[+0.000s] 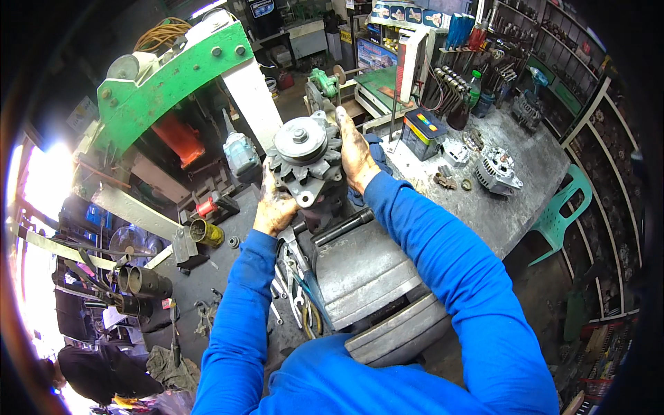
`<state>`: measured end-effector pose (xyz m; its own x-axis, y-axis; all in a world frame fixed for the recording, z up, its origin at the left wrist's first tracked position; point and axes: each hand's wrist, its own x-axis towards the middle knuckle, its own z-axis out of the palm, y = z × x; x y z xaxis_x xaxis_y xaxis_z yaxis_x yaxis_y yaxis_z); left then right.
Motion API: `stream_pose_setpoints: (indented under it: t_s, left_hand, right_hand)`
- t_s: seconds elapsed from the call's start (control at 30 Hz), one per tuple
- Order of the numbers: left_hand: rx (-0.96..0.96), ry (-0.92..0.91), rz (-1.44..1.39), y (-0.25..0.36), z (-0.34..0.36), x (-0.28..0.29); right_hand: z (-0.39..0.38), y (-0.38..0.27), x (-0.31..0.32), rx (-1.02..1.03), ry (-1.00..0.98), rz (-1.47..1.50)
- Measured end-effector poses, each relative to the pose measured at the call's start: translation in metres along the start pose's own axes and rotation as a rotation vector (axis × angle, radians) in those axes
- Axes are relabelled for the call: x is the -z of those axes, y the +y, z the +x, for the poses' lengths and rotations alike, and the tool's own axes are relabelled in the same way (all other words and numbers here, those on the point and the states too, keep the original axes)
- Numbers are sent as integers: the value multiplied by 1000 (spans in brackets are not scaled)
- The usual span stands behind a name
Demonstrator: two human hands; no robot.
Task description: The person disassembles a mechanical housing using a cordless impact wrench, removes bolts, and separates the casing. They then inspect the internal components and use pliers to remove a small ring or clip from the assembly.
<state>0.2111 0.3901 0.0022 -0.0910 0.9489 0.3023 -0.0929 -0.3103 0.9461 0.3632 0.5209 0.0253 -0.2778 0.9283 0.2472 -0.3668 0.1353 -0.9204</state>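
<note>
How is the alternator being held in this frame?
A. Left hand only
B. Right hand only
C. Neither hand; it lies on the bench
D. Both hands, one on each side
D: the left hand grips the alternator low on its left side, and the right hand presses against its right side.

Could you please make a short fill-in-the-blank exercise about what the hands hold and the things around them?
1. Both hands, the left hand and the right hand, hold a grey ____ with a pulley on top.
2. The sleeves are ____ in colour.
3. The plastic chair is ____.
4. A second alternator lies on the ____.

Missing words: alternator; blue; green; workbench
</note>
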Motion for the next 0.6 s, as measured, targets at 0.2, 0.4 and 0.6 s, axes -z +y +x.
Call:
stream_pose_setpoints:
  t_s: [0.2,0.4,0.6]
  left_hand:
    - [-59,93,190,46,1,-8]
    - [-334,34,403,127,11,-9]
    - [-271,-4,1034,188,-63,20]
  right_hand:
    - [9,-54,-18,38,-98,168]
    - [4,-145,-43,351,-214,144]
    - [-20,-190,-90,1152,-222,-527]
